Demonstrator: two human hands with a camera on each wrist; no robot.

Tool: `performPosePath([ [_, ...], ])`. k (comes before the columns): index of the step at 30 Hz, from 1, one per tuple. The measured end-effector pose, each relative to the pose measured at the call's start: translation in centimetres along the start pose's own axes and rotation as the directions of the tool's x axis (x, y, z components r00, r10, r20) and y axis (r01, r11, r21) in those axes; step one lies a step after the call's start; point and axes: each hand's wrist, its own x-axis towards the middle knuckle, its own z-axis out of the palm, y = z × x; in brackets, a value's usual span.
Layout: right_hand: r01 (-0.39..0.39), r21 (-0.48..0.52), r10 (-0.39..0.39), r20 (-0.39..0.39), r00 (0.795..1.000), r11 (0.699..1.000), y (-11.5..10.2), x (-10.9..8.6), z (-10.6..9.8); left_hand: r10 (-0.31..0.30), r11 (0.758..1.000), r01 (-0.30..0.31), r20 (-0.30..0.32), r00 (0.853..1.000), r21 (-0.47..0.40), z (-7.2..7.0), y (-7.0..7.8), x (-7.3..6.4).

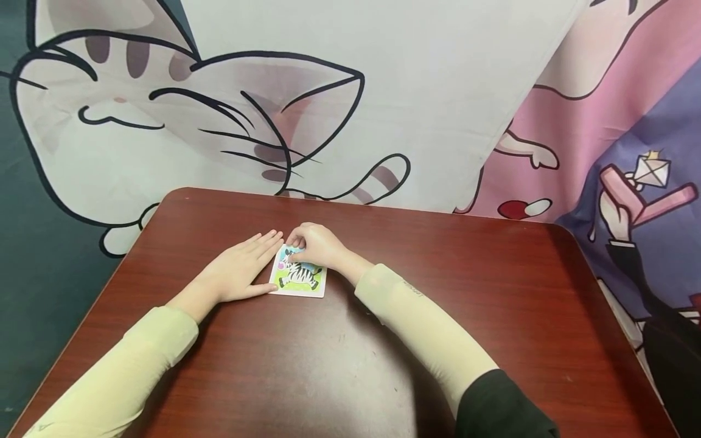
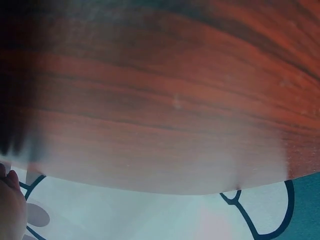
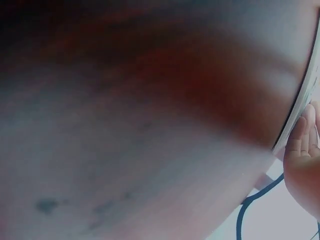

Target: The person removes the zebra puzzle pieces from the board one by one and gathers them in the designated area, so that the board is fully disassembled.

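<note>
A square card with a zebra picture (image 1: 300,277) on a green and blue ground lies on the brown table (image 1: 350,365). My left hand (image 1: 241,271) rests flat at its left side, fingers straight, with the thumb touching the lower left edge. Over the top of the card, my right hand (image 1: 317,244) has its fingers curled and its thumb on the picture, pinching at the upper part. That hand hides part of the zebra. In the left wrist view a bit of the left hand (image 2: 11,210) shows at the corner; the right wrist view catches curled right fingers (image 3: 301,137).
Behind the table hangs a white cloth (image 1: 427,91) printed with a cartoon cat. A pink and blue printed cloth (image 1: 619,128) hangs at the right. Someone's dark sleeve (image 1: 670,365) shows beside the table's right edge.
</note>
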Motion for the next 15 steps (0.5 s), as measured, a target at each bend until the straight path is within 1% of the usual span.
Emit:
performPosePath([
  [6,0.003,-0.021,-0.002,0.014,1.000,1.000,0.12,0.08,0.26,0.001,1.000,-0.001,0.000,1.000,-0.002,0.10,0.24,0.28],
  [10,-0.011,-0.004,0.011,0.030,0.999,1.000,0.09,0.08,0.33,0.000,1.000,0.000,0.011,1.000,-0.004,0.04,0.19,0.31],
  [15,-0.011,0.015,0.011,0.036,0.999,1.000,0.02,0.21,0.35,0.002,1.000,-0.002,0.025,1.000,-0.003,-0.06,-0.01,0.40],
])
